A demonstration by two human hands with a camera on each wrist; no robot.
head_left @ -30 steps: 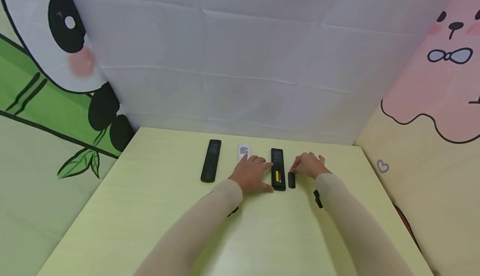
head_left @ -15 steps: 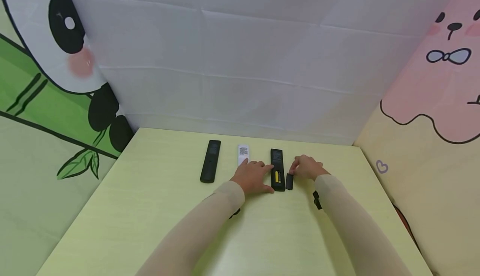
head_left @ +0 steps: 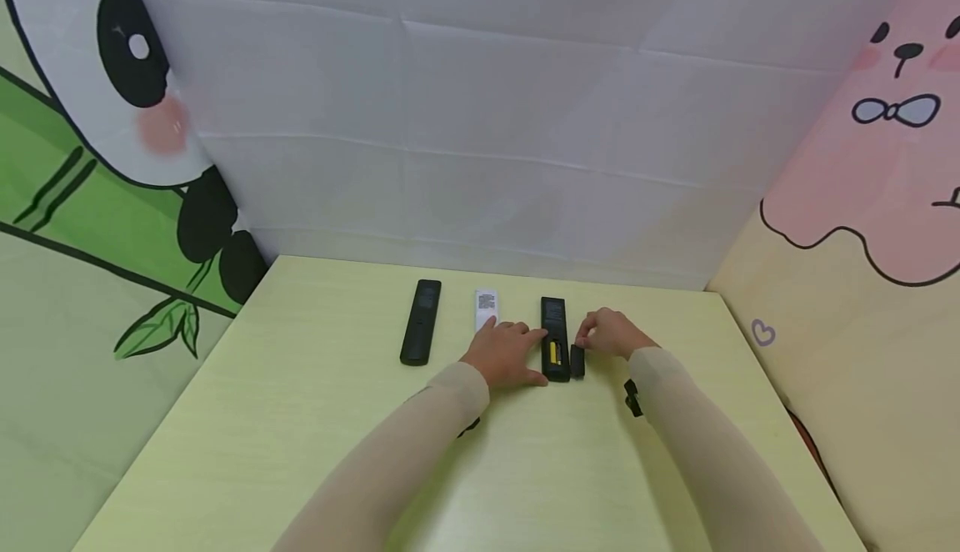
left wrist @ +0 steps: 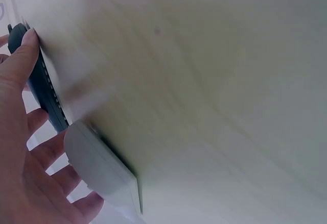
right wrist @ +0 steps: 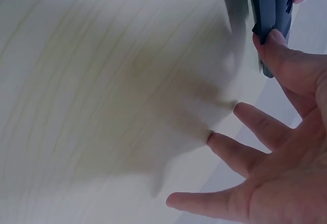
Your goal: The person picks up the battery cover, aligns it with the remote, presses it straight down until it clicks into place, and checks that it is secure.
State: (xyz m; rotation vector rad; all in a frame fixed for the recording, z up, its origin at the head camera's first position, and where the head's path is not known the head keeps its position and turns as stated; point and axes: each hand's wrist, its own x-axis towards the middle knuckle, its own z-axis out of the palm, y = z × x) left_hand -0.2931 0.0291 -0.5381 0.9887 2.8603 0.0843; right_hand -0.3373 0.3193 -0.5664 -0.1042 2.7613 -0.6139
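Note:
A black remote control (head_left: pixel 553 314) lies face down, its battery compartment uncovered around a yellow battery (head_left: pixel 555 353). Along its left side my left hand (head_left: pixel 504 355) touches it with thumb and index finger spread apart. The left wrist view has the thumb against the black remote (left wrist: pixel 47 94), while other fingertips are by a white remote (left wrist: pixel 99 165). At the right edge of the black remote, my right hand (head_left: pixel 613 333) pinches the top end of a small black battery cover (head_left: pixel 577 362). In the right wrist view the thumb presses the cover (right wrist: pixel 263 4); the other fingers are spread.
Another black remote (head_left: pixel 422 323) lies at the left on the pale yellow table (head_left: pixel 322 419). The white remote with a printed label (head_left: pixel 487 300) is partly hidden behind my left hand. Cloth with cartoon animals (head_left: pixel 495 118) encloses the back and sides.
My right hand has moved the battery cover slightly left, up to the edge of the remote, and the cover now looks tipped. My left hand has barely shifted.

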